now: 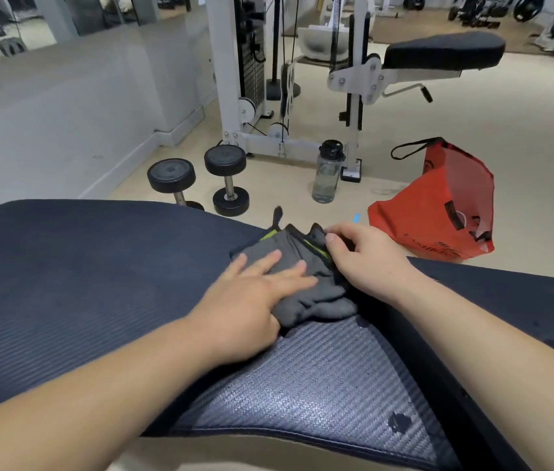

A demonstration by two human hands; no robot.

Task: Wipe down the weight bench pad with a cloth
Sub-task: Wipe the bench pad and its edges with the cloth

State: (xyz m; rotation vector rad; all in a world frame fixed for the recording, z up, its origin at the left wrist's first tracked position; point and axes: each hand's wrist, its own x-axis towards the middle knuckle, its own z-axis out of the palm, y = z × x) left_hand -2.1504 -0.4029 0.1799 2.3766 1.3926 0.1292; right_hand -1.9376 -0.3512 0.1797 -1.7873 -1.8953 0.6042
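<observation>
A dark, ribbed weight bench pad point(75, 287) fills the lower part of the head view, with a carbon-weave panel point(313, 385) near me. A grey cloth with a yellow-green stripe point(316, 300) lies bunched on the pad near its far edge. My left hand point(255, 294) lies on the cloth with straight, spread fingers pressing it down. My right hand point(364, 260) pinches the cloth's far edge between thumb and curled fingers.
On the floor beyond the pad stand two black dumbbells point(200, 180), a clear water bottle point(328, 171) and a red bag point(438, 205). A white cable machine point(251, 79) and a second padded seat point(442, 51) stand farther back. A wall runs along the left.
</observation>
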